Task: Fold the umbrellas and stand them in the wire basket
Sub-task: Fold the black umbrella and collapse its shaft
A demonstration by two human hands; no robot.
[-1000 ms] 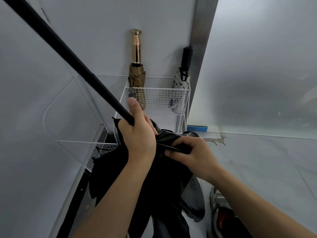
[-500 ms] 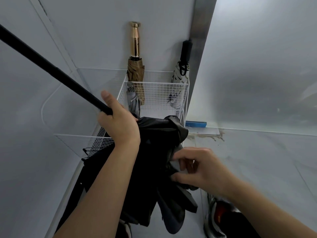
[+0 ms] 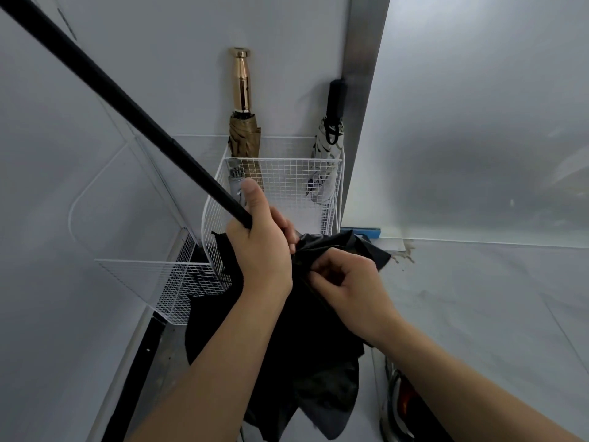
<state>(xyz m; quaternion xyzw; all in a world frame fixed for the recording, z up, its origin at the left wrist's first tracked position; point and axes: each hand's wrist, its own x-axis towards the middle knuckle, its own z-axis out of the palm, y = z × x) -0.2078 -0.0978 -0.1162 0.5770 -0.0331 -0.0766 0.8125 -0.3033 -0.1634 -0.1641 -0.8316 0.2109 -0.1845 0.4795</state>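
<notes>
A long black umbrella [image 3: 127,110] slants from the top left down to the middle, its loose black canopy [image 3: 312,333] hanging below my hands. My left hand [image 3: 259,247] grips the shaft where the cloth begins, thumb up. My right hand [image 3: 350,288] pinches a fold of the canopy just right of it. Behind them stands the white wire basket [image 3: 287,180] in the corner. A folded tan umbrella with a gold handle [image 3: 243,122] and a folded white patterned umbrella with a black handle [image 3: 330,145] stand upright in it. A grey folded umbrella [image 3: 236,180] is partly hidden by my thumb.
White walls close in on the left, back and right, with a metal strip [image 3: 366,59] in the corner. The basket's mirror image [image 3: 169,282] shows in the glossy left wall. A blue block [image 3: 371,231] lies at the wall's foot. A shoe [image 3: 401,400] shows at bottom right.
My left hand swung the shaft back to the right in front of the basket. My right hand moved up and took hold of a fold of the canopy beside my left hand.
</notes>
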